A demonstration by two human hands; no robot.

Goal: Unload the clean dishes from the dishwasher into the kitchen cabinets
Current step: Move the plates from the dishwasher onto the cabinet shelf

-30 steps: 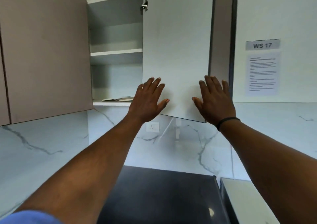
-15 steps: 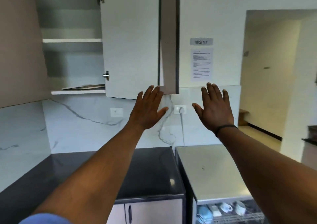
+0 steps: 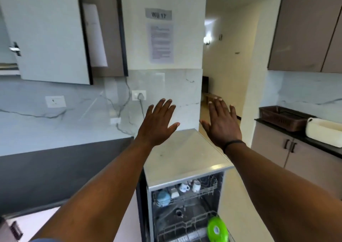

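Observation:
The open dishwasher [image 3: 187, 160] stands below me at centre right. Its upper rack holds a blue bowl [image 3: 163, 198] and two white cups [image 3: 190, 186]. A bright green plate [image 3: 216, 229] stands in the lower rack. The wall cabinet door [image 3: 48, 32] hangs open at upper left, with a shelf edge [image 3: 8, 72] showing beside it. My left hand [image 3: 157, 125] and my right hand [image 3: 221, 123] are raised in the air above the dishwasher top, palms forward, fingers straight and spread. Neither holds anything.
A dark counter [image 3: 61, 169] runs to the left of the dishwasher under a marble backsplash with sockets [image 3: 138, 95]. On the right counter sit a brown basket [image 3: 281, 116] and a white tub [image 3: 323, 130]. A doorway [image 3: 222, 65] opens behind.
My view has swung right and down, from the open cabinet to the dishwasher. Both hands came off the cabinet door and stay raised and empty.

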